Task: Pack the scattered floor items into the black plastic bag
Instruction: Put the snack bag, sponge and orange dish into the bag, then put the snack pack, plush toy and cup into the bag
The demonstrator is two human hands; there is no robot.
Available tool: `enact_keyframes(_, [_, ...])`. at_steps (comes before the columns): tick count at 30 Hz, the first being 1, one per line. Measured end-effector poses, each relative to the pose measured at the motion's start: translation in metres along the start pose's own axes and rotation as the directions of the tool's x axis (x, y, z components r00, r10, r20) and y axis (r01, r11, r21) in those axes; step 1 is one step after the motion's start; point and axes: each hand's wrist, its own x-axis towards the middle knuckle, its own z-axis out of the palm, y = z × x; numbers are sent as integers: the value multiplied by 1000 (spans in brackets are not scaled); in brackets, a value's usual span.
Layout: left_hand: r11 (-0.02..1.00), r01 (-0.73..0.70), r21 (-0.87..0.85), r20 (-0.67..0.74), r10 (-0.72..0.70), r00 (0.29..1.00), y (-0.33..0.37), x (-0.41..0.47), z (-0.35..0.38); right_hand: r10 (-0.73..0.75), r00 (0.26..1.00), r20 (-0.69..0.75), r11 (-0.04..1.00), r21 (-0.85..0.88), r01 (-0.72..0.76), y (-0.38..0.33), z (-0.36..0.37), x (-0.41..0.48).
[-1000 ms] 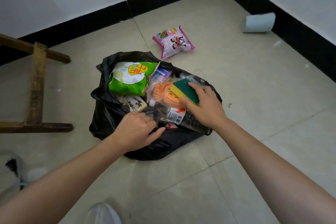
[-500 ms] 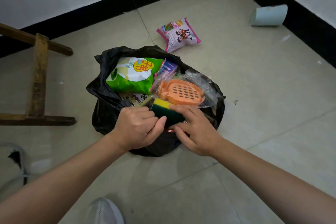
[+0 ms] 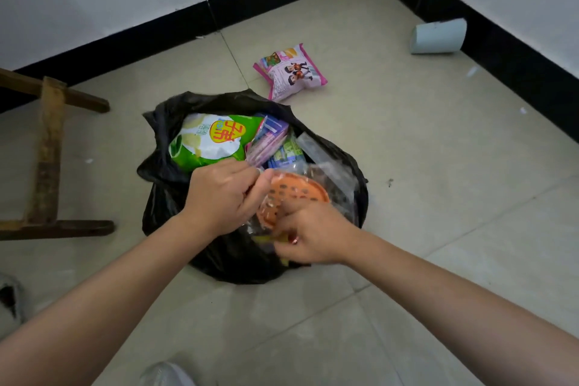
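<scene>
A: Two hands are down in the mouth of the black bag (image 3: pixel 175 207), which sits open on the tiled floor (image 3: pixel 438 229).

B: What is each one doing?

A: The left hand (image 3: pixel 219 197) is curled into a loose fist at the near left of the opening, fingers bent round clear plastic wrap beside the orange dish (image 3: pixel 294 194). The right hand (image 3: pixel 313 235) is lower, at the near rim, fingers pinched together on something small. A bit of yellow shows under it, but what it grips I cannot tell.

B: Are the hands touching?

A: Close, not clearly touching. The orange dish lies between them, perforated, tilted, and inside a clear wrapper (image 3: pixel 332 179).

B: What else is in the bag?

A: A green chip packet (image 3: pixel 210 141) lies at the far left of the opening, printed side up. Just right of it is a pink and purple packet (image 3: pixel 269 138), and a blue packet (image 3: pixel 286 154) below that. All rest on top of the pile, and the bag's rim folds outward around them.

B: Anything left on the floor?

A: A pink snack packet (image 3: pixel 289 71) lies just beyond the bag's far edge, apart from it. A pale blue roll (image 3: pixel 438 36) lies on its side well apart, against the black skirting by the right wall.

B: And on the left?

A: A wooden frame (image 3: pixel 47 150) rests on the tiles, clear of the bag. A white shoe tip (image 3: pixel 166 374) shows at the bottom edge.
</scene>
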Motion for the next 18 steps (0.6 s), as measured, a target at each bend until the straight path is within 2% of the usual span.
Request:
enact_keyframes(1, [1000,13,22,8,-13,1000,1,3,3,22,998,55,1000,7,-22,-3,1,-1])
enact_keyframes(3, [999,24,44,4,-24,1000,2,11,10,83,996,20,996,37,-84,-2,2,-3])
enact_keyframes(6, [1000,15,20,30,-16,999,2,22,22,177,963,-203,984,48,-171,11,-6,-7])
enact_keyframes(8, [997,33,77,114,-41,993,-1,28,30,212,911,-353,972,-23,-235,24,-16,-9])
enact_keyframes(10, [990,48,134,192,-74,979,-3,33,38,268,854,-445,937,-87,-339,41,-29,-13])
enact_keyframes(11, [988,47,149,216,-79,973,-4,34,41,307,841,-446,908,-127,-399,49,-34,-15])
enact_keyframes(13, [984,35,176,250,-79,965,-6,36,48,422,840,-341,857,-152,-492,58,-38,-20])
enact_keyframes(15, [976,23,218,309,-91,947,-7,36,51,500,838,-218,846,-84,-526,56,-32,-22])
enact_keyframes(18, [961,-6,276,405,-111,908,-10,32,53,478,853,-210,870,-21,-493,49,-21,-22])
